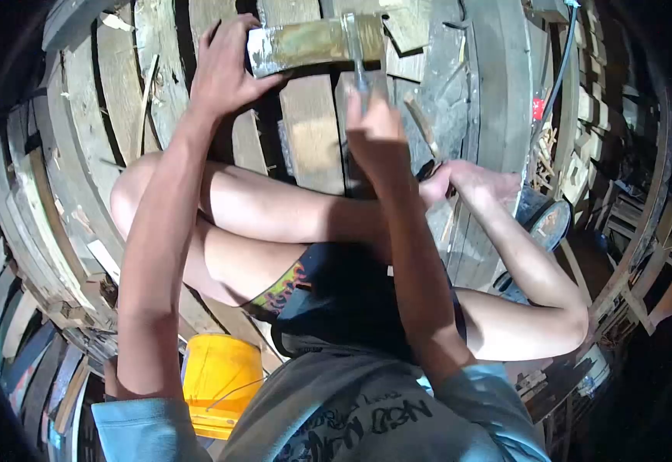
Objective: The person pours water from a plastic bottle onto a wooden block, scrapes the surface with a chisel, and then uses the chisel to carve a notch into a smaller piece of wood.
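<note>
A short wooden block (305, 45) with a wet-looking, brownish top and a whitish left end lies across the plank floor in front of me. My left hand (226, 65) is at the block's left end, thumb and fingers spread around that end and touching it. My right hand (376, 123) is closed on the handle of a slim tool (353, 46), whose pale upper part lies over the right end of the block. The exact kind of tool is hard to make out.
Below left stands a yellow bucket (222, 377). A wooden-handled tool (422, 127) lies near my foot. Small board pieces (407, 31) are right of the block, with a thin stick (148, 96) at left. Gaps run between the floor planks (309, 127). A blue cable (565, 65) hangs at right.
</note>
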Demonstrator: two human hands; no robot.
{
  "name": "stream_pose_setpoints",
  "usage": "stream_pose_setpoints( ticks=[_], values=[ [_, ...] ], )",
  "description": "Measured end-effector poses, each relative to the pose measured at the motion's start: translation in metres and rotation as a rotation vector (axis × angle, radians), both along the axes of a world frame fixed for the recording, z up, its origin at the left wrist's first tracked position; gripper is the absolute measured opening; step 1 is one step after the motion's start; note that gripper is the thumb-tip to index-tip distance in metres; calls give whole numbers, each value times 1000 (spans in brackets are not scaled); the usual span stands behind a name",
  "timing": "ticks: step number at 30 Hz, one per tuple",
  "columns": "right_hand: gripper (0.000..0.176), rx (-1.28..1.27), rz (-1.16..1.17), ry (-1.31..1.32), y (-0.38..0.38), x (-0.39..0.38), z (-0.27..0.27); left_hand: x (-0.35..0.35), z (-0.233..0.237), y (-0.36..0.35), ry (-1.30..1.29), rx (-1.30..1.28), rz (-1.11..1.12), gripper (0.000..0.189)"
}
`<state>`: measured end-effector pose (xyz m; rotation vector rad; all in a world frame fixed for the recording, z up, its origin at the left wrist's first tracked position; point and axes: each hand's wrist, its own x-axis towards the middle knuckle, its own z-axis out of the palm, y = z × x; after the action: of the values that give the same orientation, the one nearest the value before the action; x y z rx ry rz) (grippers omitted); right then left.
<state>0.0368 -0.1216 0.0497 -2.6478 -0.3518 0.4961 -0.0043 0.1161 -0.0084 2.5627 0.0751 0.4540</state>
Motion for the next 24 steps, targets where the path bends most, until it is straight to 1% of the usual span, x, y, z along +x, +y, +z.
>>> stream_pose_setpoints(
  ticks=[1, 3, 4, 6, 7, 9, 10, 11, 13, 15, 17, 18, 19, 21, 22, 23, 24],
  values=[
    [40, 29, -13, 29, 5, 3, 5, 0, 2, -3, 29, 22, 15, 77],
    [43, 55, 40, -83, -19, -25, -6, 1, 1, -1, -16, 31, -11, 75],
    [43, 63, 50, -100, -23, -26, -3, 1, 1, -1, -11, 20, -7, 75],
    [43, 63, -6, 45, -25, -29, 6, 1, 1, -1, 19, 33, 10, 77],
    [43, 55, -9, 51, -23, -23, 1, 1, -1, -2, 26, 25, 7, 77],
    [38, -41, 60, -139, -3, -4, -2, 0, 0, -1, 50, 5, 9, 78],
    [37, -40, 93, -203, -8, -11, -5, 0, 2, -2, 73, -1, 11, 78],
    [37, -37, 88, -202, -18, -22, -3, -1, 2, -3, 73, 3, 6, 78],
    [39, 85, -15, 89, -34, -33, 1, 2, 1, -1, 28, 32, 5, 77],
    [39, 81, -18, 101, -25, -23, -1, -1, 0, -1, 51, 5, -4, 79],
    [39, -108, 110, -107, -3, 1, -3, 1, -4, 2, 19, 27, -5, 81],
    [39, -62, 66, 23, 0, 2, 4, 0, -5, 1, 20, 55, -1, 83],
    [39, -63, 57, 28, -8, -9, 8, -2, -4, -1, 25, 53, -10, 83],
    [39, -41, -48, 181, -29, -34, 8, 1, 2, -1, 59, -1, -1, 81],
    [38, 118, 6, 14, -39, -41, -11, 1, 5, -3, 60, -7, 10, 79],
    [38, 115, 9, 15, -33, -34, -11, 1, 3, -1, 61, -10, 14, 79],
    [37, 81, 23, -96, -21, -24, -9, 1, -1, 0, 38, 7, 7, 79]
  ],
)
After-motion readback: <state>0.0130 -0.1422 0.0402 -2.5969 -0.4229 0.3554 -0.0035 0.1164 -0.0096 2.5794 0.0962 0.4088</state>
